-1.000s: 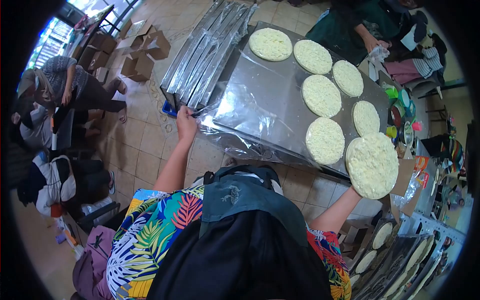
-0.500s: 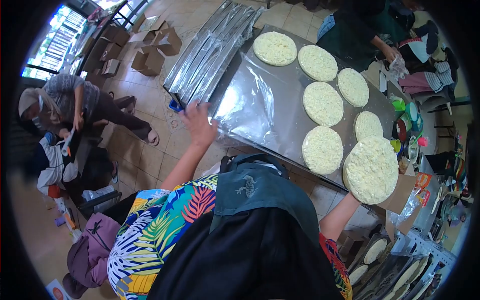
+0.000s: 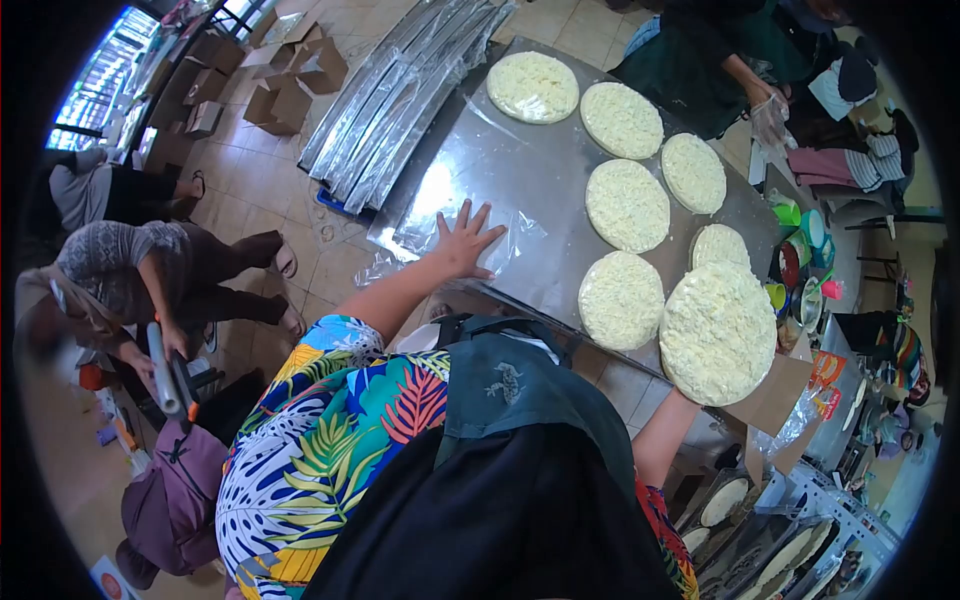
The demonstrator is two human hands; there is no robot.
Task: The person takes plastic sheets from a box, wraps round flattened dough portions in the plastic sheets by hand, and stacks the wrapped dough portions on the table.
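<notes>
On my right hand [image 3: 678,400] rests a large round cake [image 3: 718,335] with a pale, crumbly topping, raised above the table's near right edge; the fingers are hidden beneath it. My left hand [image 3: 466,243] lies with fingers spread on thin clear plastic film [image 3: 518,240] at the near left of the metal table [image 3: 410,185]. Several similar rounds lie on the table, among them one round [image 3: 620,300] close to the near edge. Another round [image 3: 718,246] is partly covered by the one I hold.
Film-wrapped metal trays [image 3: 400,100] are stacked left of the table. A person [image 3: 125,260] at left holds long tubes [image 3: 165,370]. Across the table a co-worker's gloved hand [image 3: 768,120] shows. Bowls and cups [image 3: 800,245] stand at right, near a cardboard box [image 3: 765,395]. A rack [image 3: 825,510] holds more rounds.
My left hand has moved right, from beside the tray stack onto the table, and the film is now bunched around it. The person at left has turned and come nearer. My right hand still supports the round.
</notes>
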